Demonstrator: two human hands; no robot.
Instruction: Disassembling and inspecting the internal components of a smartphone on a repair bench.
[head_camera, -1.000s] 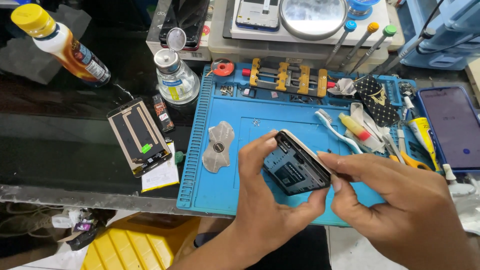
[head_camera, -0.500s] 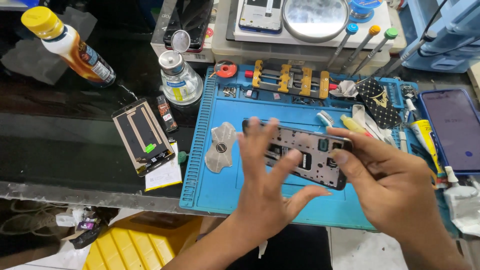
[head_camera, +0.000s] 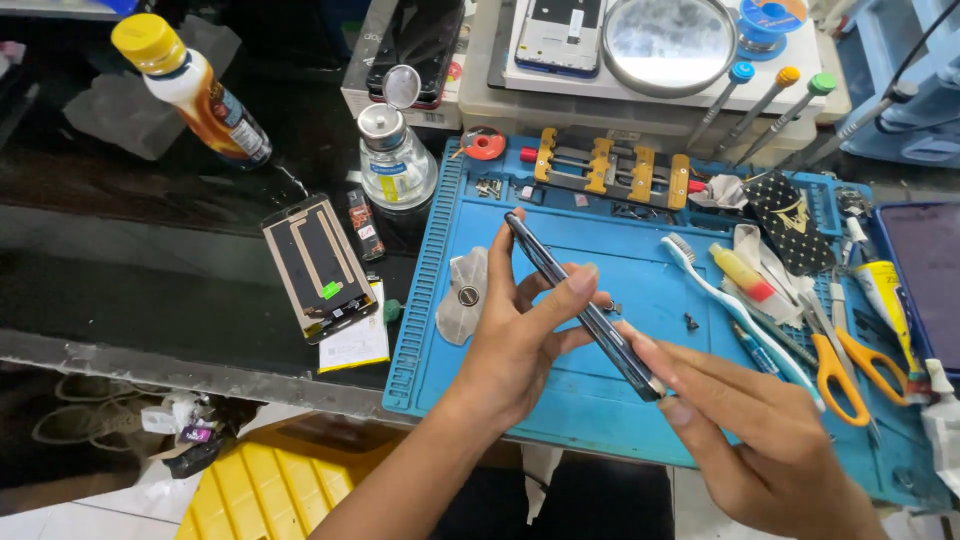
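**A:** What were the hands doing over the blue work mat (head_camera: 560, 400)?

**B:** Both held a dark phone body (head_camera: 585, 305), turned edge-on to the camera so it read as a thin slanted bar, its top end toward 11 o'clock and its bottom end toward 5 o'clock. The left hand (head_camera: 520, 335) gripped the upper and middle stretch, fingers spread along one side and the thumb laid across the near edge. The right hand (head_camera: 760, 430) pinched the lower end between thumb and fingertips.

**A:** Was the phone lying on the mat?

**B:** No, it was held up above the mat, near its middle.

**A:** What lay close by?

**B:** At 9 o'clock from the left hand, a grey cloth patch (head_camera: 462, 295) on the mat. Farther toward 9 o'clock, off the mat on the dark table, a detached screen panel (head_camera: 318, 265) lay face down. At 11 o'clock stood a small glass dispenser bottle (head_camera: 396, 160), and beyond it a bottle with a yellow cap (head_camera: 190, 85). At 12 o'clock sat a yellow-and-grey clamping jig (head_camera: 605, 170). At 2 o'clock from the right hand lay a white-and-blue toothbrush (head_camera: 735, 305), and at 3 o'clock orange-handled scissors (head_camera: 850, 360).

**A:** Any small parts?

**B:** A few dark screws (head_camera: 690, 322) sat on the mat just beside the toothbrush.
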